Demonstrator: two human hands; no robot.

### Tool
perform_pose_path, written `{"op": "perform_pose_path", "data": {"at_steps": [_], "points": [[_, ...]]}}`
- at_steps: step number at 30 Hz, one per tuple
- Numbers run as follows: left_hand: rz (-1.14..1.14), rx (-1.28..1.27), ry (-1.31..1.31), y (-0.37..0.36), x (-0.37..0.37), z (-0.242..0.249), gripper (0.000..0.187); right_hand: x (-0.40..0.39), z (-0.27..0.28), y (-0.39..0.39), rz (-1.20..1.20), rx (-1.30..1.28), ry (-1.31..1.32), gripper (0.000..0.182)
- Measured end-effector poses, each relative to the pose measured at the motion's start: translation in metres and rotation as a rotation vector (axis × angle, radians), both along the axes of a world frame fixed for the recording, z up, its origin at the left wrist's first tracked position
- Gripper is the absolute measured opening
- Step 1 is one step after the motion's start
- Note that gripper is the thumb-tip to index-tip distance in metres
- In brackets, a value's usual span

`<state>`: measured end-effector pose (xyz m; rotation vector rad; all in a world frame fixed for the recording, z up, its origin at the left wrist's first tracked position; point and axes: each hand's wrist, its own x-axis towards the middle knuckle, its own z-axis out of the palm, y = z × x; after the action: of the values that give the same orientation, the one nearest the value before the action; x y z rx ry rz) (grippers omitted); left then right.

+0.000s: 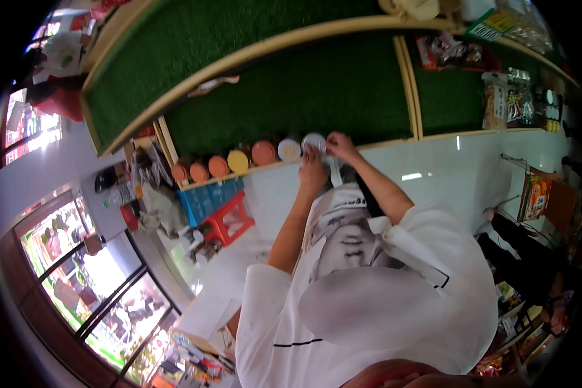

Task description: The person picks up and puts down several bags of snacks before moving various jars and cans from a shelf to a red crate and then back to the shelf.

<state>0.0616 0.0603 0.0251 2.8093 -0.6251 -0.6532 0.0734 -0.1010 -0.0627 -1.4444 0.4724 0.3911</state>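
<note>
A jar with a white lid [313,140] stands at the right end of a row of jars along the front edge of a green-lined shelf [291,97]. My left hand [313,172] has its fingers closed on the near side of this jar, by the lid. From the right, my right hand [341,146] pinches the jar's side. Left of it stands another pale-lidded jar [289,149]. Farther left come a large orange-lidded jar [263,153], a yellow-lidded jar [238,161] and several smaller orange-lidded ones.
A wooden divider [407,87] splits the shelf, with packaged goods [496,100] on its right part. Under the shelf's left end are a red plastic stool [229,220] and a blue box [207,200]. Another person's dark-clothed legs [517,252] show at right.
</note>
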Motion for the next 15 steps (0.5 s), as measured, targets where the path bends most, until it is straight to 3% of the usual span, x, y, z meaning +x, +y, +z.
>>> {"op": "perform_pose_path", "data": {"at_steps": [2, 4, 5, 8, 9, 12, 15], "points": [[0.018, 0.005, 0.06, -0.001, 0.006, 0.002, 0.076, 0.007, 0.004, -0.008, 0.122, -0.115, 0.032, 0.015], [0.042, 0.047, 0.125, -0.004, 0.019, 0.022, 0.063, 0.011, 0.005, -0.009, 0.186, -0.439, -0.146, 0.016], [0.058, 0.072, 0.162, -0.008, 0.03, 0.033, 0.057, 0.019, 0.041, -0.01, 0.177, -0.515, -0.044, 0.013], [0.175, -0.291, 0.119, -0.027, 0.076, 0.096, 0.033, 0.052, 0.124, -0.007, -0.156, -0.354, -0.38, 0.012], [0.149, -0.669, -0.089, -0.036, 0.091, 0.117, 0.016, 0.068, 0.171, -0.011, -0.224, -0.351, -0.506, 0.011], [0.094, -0.992, -0.394, -0.072, 0.148, 0.218, 0.013, 0.118, 0.296, -0.029, -0.428, -0.324, -0.869, 0.012], [0.054, -1.106, -0.572, -0.099, 0.221, 0.267, 0.016, 0.184, 0.354, -0.061, -0.595, -0.649, -1.025, 0.022]]}}
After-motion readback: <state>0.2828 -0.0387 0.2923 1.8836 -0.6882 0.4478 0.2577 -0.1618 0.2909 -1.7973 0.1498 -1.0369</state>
